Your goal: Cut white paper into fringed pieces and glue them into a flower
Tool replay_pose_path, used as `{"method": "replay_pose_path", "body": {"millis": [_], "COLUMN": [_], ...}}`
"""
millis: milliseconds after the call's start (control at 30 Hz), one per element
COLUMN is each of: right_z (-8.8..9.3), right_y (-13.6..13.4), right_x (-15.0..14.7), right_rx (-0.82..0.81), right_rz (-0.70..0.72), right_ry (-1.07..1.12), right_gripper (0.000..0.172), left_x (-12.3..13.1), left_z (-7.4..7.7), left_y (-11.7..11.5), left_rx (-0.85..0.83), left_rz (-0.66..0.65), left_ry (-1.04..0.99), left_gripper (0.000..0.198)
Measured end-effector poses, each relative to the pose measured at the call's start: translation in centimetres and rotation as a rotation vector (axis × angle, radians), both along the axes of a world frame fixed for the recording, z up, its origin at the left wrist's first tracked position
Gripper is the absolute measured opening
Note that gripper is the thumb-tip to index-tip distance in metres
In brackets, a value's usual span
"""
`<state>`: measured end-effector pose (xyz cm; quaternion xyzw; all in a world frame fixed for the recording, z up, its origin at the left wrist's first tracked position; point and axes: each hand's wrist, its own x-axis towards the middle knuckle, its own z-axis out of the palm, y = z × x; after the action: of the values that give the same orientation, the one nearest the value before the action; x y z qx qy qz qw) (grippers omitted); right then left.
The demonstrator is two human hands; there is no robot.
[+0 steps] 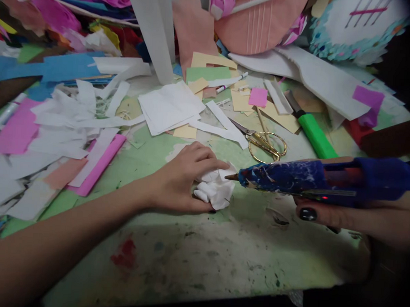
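Note:
My left hand [186,180] is curled around a white paper flower [219,188] low on the table, thumb below it and fingers above. In my right hand [361,219] is a blue hot glue gun [292,175], smeared with dried glue and lit by a small red light. Its brass nozzle points left and reaches the right upper side of the flower; whether it touches the paper I cannot tell. Gold-handled scissors [264,145] lie just beyond the glue gun. Part of the flower is hidden by my left fingers.
White paper squares [169,106] lie behind my left hand. White paper strips [64,106] and a pink folded sheet [98,171] are heaped at the left. A green-handled knife [316,133] lies at the right, near white foam pieces [320,77]. Round decorated pieces [261,24] stand at the back.

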<state>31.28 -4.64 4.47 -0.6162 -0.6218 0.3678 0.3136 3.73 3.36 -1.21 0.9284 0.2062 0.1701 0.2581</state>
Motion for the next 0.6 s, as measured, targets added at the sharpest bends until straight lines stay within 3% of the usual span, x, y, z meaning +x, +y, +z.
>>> {"method": "replay_pose_path", "body": {"millis": [100, 300, 433, 600], "right_z": [0.5, 0.2, 0.0, 0.1], "right_y": [0.2, 0.2, 0.5, 0.7], "right_x": [-0.4, -0.1, 0.2, 0.1], "right_rx": [-0.086, -0.122, -0.145, -0.205], "right_rz": [0.179, 0.214, 0.264, 0.281], "right_ry": [0.073, 0.099, 0.096, 0.126], "right_gripper": [0.029, 0.027, 0.03, 0.029], "left_x": [0.3, 1.0, 0.7, -0.2], "left_z": [-0.3, -0.8, -0.3, 0.5], "left_y": [-0.5, -1.9, -2.2, -1.6], "left_rx": [0.038, 0.152, 0.08, -0.076], "left_rz": [0.074, 0.294, 0.267, 0.19], "left_ry": [0.013, 0.042, 0.024, -0.002], "left_gripper": [0.056, 0.076, 0.09, 0.047]}}
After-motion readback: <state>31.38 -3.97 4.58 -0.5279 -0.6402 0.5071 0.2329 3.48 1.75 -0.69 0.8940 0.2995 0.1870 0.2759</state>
